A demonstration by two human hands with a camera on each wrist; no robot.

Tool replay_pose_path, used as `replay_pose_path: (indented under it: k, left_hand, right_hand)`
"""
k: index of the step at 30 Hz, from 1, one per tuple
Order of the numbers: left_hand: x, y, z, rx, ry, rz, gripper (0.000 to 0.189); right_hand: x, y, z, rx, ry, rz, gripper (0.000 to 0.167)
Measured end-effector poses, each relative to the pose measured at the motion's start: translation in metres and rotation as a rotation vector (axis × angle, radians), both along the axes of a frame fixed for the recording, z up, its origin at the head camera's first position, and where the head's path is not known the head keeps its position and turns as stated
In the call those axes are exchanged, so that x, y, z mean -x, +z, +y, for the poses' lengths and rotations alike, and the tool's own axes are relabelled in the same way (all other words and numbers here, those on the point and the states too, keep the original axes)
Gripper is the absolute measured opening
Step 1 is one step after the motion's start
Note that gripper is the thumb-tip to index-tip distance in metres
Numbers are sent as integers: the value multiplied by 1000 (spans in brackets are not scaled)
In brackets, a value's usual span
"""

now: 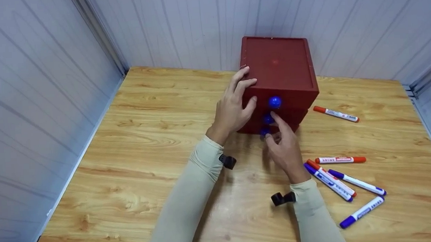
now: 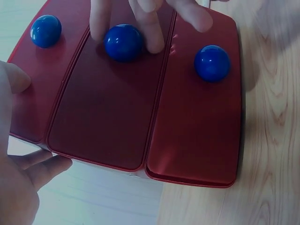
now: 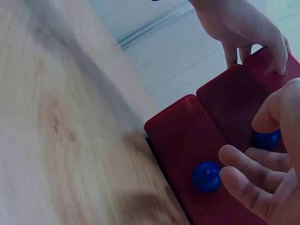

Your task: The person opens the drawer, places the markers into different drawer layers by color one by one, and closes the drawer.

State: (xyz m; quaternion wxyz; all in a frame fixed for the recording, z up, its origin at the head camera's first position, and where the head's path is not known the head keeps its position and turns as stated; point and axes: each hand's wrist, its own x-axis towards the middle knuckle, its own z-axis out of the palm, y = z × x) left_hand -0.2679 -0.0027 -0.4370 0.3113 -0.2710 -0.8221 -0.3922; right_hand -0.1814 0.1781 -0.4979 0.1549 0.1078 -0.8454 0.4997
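A dark red drawer box (image 1: pixel 277 66) stands against the back wall, its three drawer fronts each bearing a round blue knob. My left hand (image 1: pixel 231 111) holds the box's front left corner, thumb on the top drawer front (image 2: pixel 40 70), fingers over the edge and side. My right hand (image 1: pixel 285 148) pinches the middle knob (image 2: pixel 123 43), with fingertips on either side of it. Another fingertip comes close to the bottom knob (image 3: pixel 206 176). The top knob (image 1: pixel 274 102) is untouched. All three drawers look closed or nearly so.
Right of the box lies a red-capped marker (image 1: pixel 336 114). Nearer, a red marker (image 1: pixel 340 160), a blue marker (image 1: pixel 357 182) and several others lie beside my right forearm. Pale panel walls (image 1: pixel 196 29) border the wooden table (image 1: pixel 146 139).
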Motion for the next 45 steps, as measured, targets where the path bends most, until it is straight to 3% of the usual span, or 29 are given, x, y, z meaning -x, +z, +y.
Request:
replay_pose_path:
  k: [5,9,13,23,26,32,35,41,45]
  left_hand:
    - [-2,1,1,-5,7,-9,38]
    - [-2,2,2,5,8,-12,38]
    - [-3,2,1,6,6,-15,39]
    - [-2,2,1,15,23,-16,39]
    - [-2,3,0,27,31,-11,40]
    - [-3,1,4,59,34,-9,39]
    - [-5,1,6,75,29,-15,39]
    - [-5,3,4,86,46,-28,39]
    - [-5,3,1,84,60,-36,39]
  right_hand:
    - [1,0,0,39,-2,-10,64]
    - [1,0,-2,124,30,-67,66]
    - [-1,2,-5,139,50,-124,69]
    - [-19,42,-19,126,29,-135,62]
    - [-16,37,-19,153,33,-149,62]
    - [0,6,-9,223,43,-161,64]
    - [4,-2,-7,225,37,-144,62]
    - [5,-2,-8,215,20,-125,56]
    - [-3,19,-17,204,23,-125,53]
